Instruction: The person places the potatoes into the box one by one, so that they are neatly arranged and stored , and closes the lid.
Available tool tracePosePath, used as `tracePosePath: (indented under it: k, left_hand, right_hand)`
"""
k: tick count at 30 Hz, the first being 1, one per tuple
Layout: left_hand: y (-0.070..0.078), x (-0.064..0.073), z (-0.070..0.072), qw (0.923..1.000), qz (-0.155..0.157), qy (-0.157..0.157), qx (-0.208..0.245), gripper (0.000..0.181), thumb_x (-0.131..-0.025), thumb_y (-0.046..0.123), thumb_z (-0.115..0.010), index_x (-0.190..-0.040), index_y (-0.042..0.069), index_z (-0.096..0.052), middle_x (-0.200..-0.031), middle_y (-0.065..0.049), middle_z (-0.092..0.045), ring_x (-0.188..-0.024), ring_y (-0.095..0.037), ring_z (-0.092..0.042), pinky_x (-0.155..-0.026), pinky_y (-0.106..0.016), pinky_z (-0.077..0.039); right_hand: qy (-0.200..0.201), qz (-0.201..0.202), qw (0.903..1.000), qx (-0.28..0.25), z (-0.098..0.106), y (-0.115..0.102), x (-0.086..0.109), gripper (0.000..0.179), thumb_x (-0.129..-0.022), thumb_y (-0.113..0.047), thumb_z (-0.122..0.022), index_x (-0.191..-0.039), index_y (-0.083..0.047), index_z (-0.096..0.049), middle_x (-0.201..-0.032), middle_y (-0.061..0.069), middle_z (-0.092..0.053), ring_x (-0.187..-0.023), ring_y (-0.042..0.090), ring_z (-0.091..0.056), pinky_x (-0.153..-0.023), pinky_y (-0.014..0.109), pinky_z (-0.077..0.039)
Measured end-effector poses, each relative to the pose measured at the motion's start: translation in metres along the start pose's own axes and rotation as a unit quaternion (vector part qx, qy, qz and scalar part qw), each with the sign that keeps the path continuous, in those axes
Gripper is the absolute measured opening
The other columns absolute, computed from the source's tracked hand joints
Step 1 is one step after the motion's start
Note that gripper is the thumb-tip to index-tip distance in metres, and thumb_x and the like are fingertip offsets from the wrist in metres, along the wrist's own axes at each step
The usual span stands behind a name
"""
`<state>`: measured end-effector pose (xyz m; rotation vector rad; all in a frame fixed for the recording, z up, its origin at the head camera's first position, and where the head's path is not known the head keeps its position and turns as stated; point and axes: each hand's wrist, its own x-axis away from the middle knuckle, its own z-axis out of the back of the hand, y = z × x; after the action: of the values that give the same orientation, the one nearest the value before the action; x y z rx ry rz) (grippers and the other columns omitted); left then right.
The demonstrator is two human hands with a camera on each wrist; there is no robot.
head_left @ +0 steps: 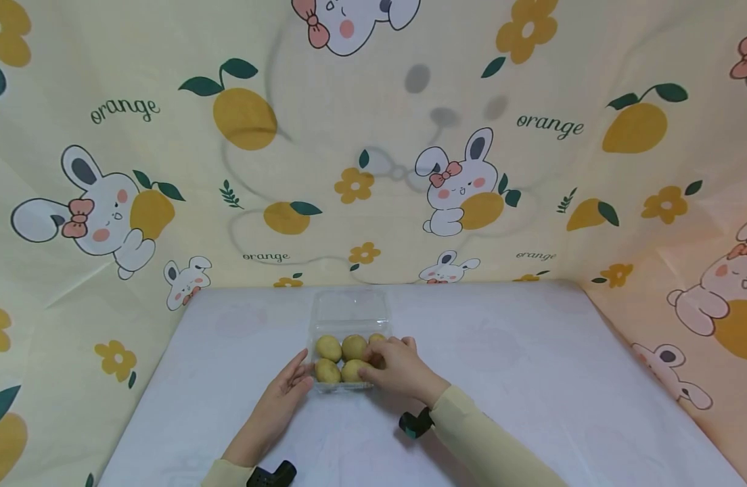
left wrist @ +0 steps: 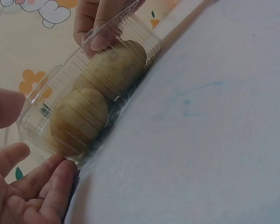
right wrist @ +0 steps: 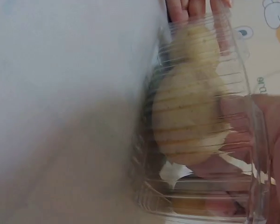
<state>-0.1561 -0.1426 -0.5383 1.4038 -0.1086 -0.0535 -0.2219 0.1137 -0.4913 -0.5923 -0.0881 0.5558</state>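
A clear plastic clamshell box stands on the white cloth, its lid raised behind it. Small yellowish potatoes lie in two rows inside. At the box's left wall, my left hand rests with fingers loosely extended, fingertips at the front corner in the left wrist view. My right hand reaches into the right side, its curled thumb and fingers pinching the front middle potato. One finger lies near a yellow-brown potato at the box's right end. That hand covers much of the right column.
The raised lid stands near the back edge of the table. A patterned cloth backdrop rises behind and on both sides. Black wrist devices are worn on both arms, close over the cloth.
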Motion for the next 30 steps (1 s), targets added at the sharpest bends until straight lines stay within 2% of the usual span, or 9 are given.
tracePosePath:
  k: [13, 19, 24, 27, 30]
  left_hand:
    - [-0.001, -0.001, -0.001, 0.9999, 0.007, 0.01, -0.01, 0.06, -0.098, 0.031, -0.058, -0.152, 0.022, -0.033, -0.139, -0.008, -0.05, -0.125, -0.024, -0.047, -0.106, -0.044, -0.038]
    - [-0.001, 0.0, -0.001, 0.9998, -0.004, 0.014, -0.016, 0.06, -0.098, 0.03, -0.058, -0.152, 0.019, -0.033, -0.139, -0.011, -0.051, -0.125, -0.027, -0.047, -0.105, -0.045, -0.038]
    - [-0.003, 0.002, -0.002, 0.9998, 0.01, 0.013, -0.012, 0.06, -0.098, 0.03, -0.057, -0.152, 0.02, -0.032, -0.139, -0.01, -0.051, -0.126, -0.026, -0.047, -0.106, -0.045, -0.037]
    - [-0.004, 0.001, -0.003, 0.9999, 0.002, 0.011, -0.009, 0.06, -0.098, 0.029, -0.057, -0.152, 0.019, -0.032, -0.137, -0.01, -0.052, -0.125, -0.026, -0.048, -0.105, -0.04, -0.039]
    - [-0.003, 0.0, -0.002, 0.9999, -0.011, 0.008, -0.01, 0.06, -0.098, 0.029, -0.058, -0.152, 0.016, -0.033, -0.137, -0.011, -0.052, -0.125, -0.026, -0.049, -0.103, -0.036, -0.039]
  right_hand:
    - [0.033, -0.029, 0.999, 0.004, -0.002, -0.006, -0.003, 0.015, -0.081, -0.04, -0.076, -0.085, -0.026, -0.075, -0.073, -0.025, -0.06, -0.079, 0.008, -0.052, -0.088, 0.046, -0.027]
    - [0.034, -0.036, 0.9988, 0.004, -0.005, -0.005, -0.002, 0.018, -0.081, -0.042, -0.075, -0.087, -0.025, -0.075, -0.074, -0.024, -0.06, -0.08, 0.008, -0.052, -0.087, 0.044, -0.027]
    - [0.055, -0.013, 0.9981, 0.026, -0.005, -0.001, 0.002, 0.023, -0.082, -0.047, -0.073, -0.089, -0.026, -0.074, -0.077, -0.024, -0.06, -0.078, 0.007, -0.054, -0.09, 0.045, -0.027]
    - [0.088, 0.013, 0.9957, 0.026, 0.0, 0.001, 0.006, 0.021, -0.084, -0.047, -0.071, -0.091, -0.027, -0.074, -0.081, -0.024, -0.062, -0.08, 0.004, -0.056, -0.09, 0.041, -0.029]
    - [0.12, 0.029, 0.9924, 0.007, 0.009, 0.005, 0.008, 0.021, -0.088, -0.041, -0.07, -0.096, -0.022, -0.074, -0.091, -0.017, -0.068, -0.088, 0.007, -0.061, -0.092, 0.039, -0.03]
